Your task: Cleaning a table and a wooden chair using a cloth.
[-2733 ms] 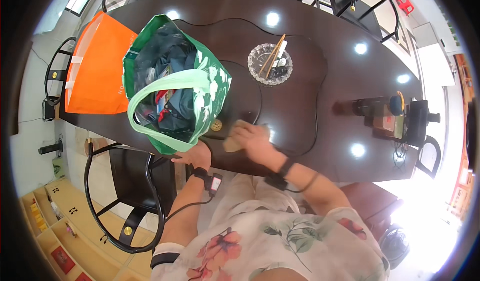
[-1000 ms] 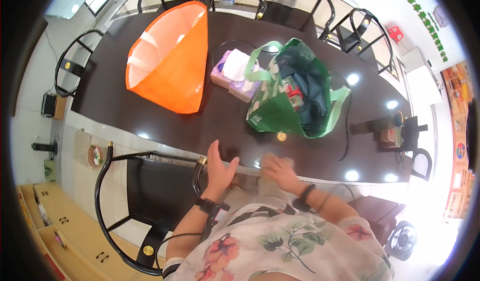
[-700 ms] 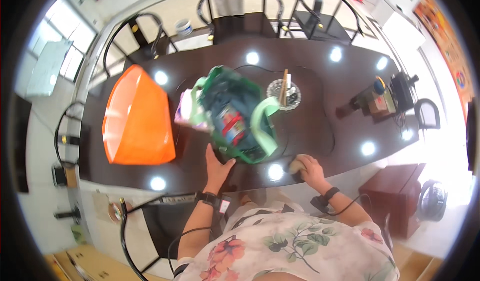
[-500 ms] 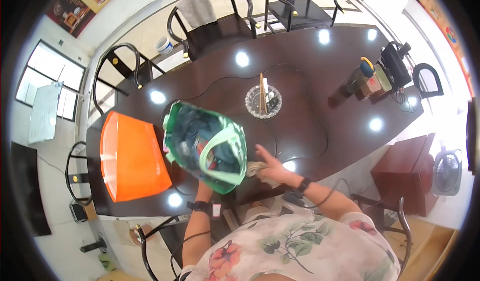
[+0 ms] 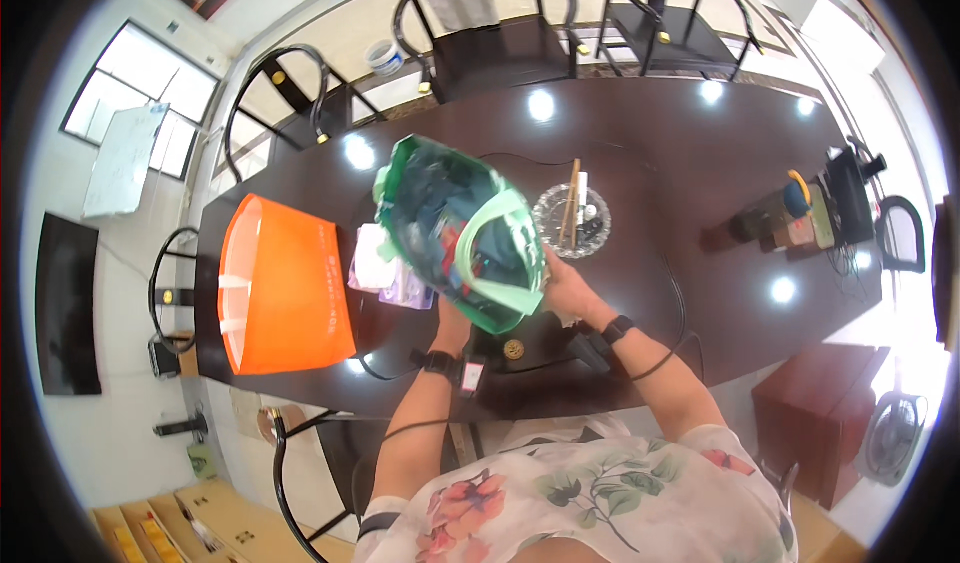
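Both my hands are at a green bag (image 5: 395,188) with pale green handles, raised above the dark table and tilted so its open mouth faces up. Dark and red things show inside it, too jumbled to name. My left hand (image 5: 454,331) is under its near side, the fingers mostly hidden behind it. My right hand (image 5: 572,291) grips its right edge, thumb side up. Below the bag lies a black object with a round gold emblem (image 5: 513,349), partly covered. Left of the bag is a white and purple packet (image 5: 405,288).
An orange bag (image 5: 290,288) stands at the table's left. A glass dish (image 5: 590,243) with chopsticks lies beyond my right hand. Black equipment (image 5: 850,198) sits at the far right end. Dark chairs (image 5: 500,53) line the far side; a cable (image 5: 683,303) crosses the table.
My right hand has moved onto the bag's right edge; the tan crumpled thing near it is out of sight. The bag has shifted away from me, and the packet beside it now shows.
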The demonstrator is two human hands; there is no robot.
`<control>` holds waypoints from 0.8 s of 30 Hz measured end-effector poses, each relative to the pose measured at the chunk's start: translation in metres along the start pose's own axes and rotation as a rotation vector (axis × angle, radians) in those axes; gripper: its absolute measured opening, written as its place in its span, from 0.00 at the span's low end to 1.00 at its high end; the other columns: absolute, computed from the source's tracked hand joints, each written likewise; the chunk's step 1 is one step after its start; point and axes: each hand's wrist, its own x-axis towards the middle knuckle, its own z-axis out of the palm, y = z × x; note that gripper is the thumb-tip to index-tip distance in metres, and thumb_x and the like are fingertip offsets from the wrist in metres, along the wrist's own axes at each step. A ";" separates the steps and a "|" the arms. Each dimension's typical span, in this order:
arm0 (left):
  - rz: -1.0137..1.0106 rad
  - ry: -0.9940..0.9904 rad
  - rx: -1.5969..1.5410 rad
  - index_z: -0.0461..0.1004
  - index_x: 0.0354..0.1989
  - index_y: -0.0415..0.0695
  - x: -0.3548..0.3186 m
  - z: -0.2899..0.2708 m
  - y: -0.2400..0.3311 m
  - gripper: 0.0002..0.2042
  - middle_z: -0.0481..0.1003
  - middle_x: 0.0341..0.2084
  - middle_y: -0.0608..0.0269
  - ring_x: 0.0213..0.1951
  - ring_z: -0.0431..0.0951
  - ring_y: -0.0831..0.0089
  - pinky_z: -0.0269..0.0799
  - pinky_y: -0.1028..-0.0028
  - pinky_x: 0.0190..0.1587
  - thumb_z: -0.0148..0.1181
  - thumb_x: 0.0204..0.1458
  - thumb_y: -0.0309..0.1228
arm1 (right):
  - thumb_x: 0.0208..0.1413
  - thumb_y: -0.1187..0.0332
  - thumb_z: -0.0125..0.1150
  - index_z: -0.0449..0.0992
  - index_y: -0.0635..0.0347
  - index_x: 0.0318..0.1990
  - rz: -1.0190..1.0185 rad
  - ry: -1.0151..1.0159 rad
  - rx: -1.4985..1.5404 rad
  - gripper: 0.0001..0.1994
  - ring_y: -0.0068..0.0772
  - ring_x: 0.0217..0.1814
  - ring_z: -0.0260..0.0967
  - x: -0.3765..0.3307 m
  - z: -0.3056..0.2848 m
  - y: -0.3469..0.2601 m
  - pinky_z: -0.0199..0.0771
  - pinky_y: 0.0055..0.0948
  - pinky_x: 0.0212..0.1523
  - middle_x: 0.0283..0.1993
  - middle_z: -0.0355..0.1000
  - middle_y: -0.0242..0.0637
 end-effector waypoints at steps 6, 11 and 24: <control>0.252 0.010 0.555 0.60 0.55 0.39 -0.029 -0.003 0.006 0.22 0.66 0.48 0.59 0.49 0.67 0.72 0.62 0.73 0.50 0.52 0.51 0.29 | 0.39 0.81 0.51 0.48 0.56 0.63 -0.085 0.051 0.203 0.38 0.39 0.60 0.58 -0.012 0.007 0.047 0.59 0.27 0.56 0.57 0.60 0.51; 0.088 0.345 0.844 0.51 0.58 0.36 -0.070 -0.030 0.025 0.34 0.62 0.51 0.48 0.51 0.66 0.62 0.62 0.68 0.52 0.60 0.41 0.27 | 0.38 0.81 0.51 0.57 0.62 0.57 0.107 0.027 0.236 0.32 0.35 0.47 0.67 -0.077 -0.012 0.075 0.65 0.28 0.49 0.53 0.64 0.46; 0.357 0.601 0.893 0.36 0.61 0.32 -0.014 -0.051 0.022 0.44 0.48 0.57 0.38 0.57 0.54 0.47 0.54 0.65 0.59 0.62 0.40 0.28 | 0.32 0.75 0.54 0.60 0.59 0.54 -0.087 0.506 -1.028 0.32 0.49 0.56 0.52 -0.157 0.024 0.115 0.50 0.44 0.54 0.57 0.56 0.41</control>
